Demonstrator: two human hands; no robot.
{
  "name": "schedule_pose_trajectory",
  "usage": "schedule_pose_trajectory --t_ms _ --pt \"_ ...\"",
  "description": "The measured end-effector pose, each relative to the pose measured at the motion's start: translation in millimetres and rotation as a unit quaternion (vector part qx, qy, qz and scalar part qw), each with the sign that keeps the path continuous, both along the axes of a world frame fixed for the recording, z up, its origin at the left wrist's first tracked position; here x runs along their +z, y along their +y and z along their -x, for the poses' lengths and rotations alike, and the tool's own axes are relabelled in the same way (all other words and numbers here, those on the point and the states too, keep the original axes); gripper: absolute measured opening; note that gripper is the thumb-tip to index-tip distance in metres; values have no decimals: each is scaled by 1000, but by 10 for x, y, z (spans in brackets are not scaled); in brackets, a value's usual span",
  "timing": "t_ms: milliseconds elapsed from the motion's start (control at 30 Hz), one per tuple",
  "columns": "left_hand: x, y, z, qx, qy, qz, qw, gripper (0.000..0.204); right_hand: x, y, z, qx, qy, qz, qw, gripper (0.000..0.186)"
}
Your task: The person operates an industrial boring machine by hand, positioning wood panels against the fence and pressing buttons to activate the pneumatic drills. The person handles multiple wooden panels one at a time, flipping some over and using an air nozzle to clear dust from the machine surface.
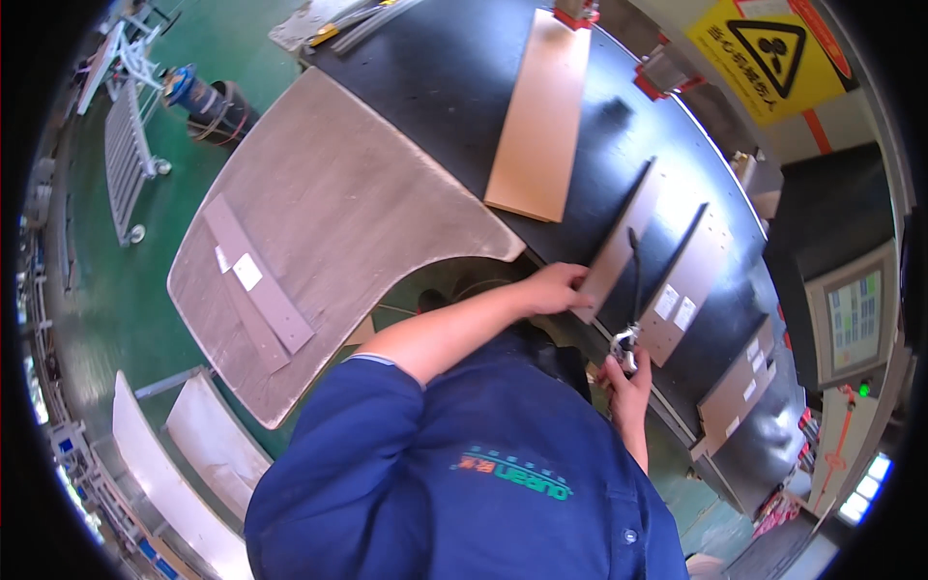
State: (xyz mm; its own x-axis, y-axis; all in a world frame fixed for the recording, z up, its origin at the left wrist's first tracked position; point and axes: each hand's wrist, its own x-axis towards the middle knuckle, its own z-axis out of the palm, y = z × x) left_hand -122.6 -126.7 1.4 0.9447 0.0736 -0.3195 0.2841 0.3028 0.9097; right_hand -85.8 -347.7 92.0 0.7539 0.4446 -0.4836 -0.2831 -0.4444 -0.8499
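Observation:
My left hand [557,289] grips the near end of a narrow grey-brown board [623,246] at the edge of the black worktable [425,77]. In my right hand [628,385] is an air blow gun [625,343] with a silver body and a long thin black nozzle, which points away over the table between two boards. Just right of the nozzle lies a second grey-brown board [691,280] with white labels and small holes. Several more labelled pieces [739,382] lie close together farther right. My right palm and some fingers are partly hidden.
A wide tan board [541,116] lies across the table below a red-and-silver clamp [577,12]. At left, a large curved brown side table [338,184] bears two labelled strips [256,275]. A control screen [853,314] stands right, a blue cylindrical machine [198,97] far left.

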Motion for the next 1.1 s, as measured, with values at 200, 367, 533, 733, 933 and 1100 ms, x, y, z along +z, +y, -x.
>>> schedule_pose_trajectory --t_ms 200,367,533,733,933,1100 --pt "183 -414 -426 -129 23 -426 895 57 -42 -149 90 -48 -7 25 999 23" --pt "315 -277 -160 -124 39 -486 864 53 -37 -49 41 2 21 33 999 21" --pt "707 466 808 183 115 -414 885 39 -7 148 -16 45 31 23 998 21" --pt "761 1384 2538 470 471 -514 541 58 -86 386 -7 107 34 -16 994 22" --pt "537 1520 3207 453 597 -454 482 71 -107 594 -18 188 67 -11 980 23" --pt "579 1518 2606 511 445 -471 565 68 -173 543 -58 195 27 -29 980 25"
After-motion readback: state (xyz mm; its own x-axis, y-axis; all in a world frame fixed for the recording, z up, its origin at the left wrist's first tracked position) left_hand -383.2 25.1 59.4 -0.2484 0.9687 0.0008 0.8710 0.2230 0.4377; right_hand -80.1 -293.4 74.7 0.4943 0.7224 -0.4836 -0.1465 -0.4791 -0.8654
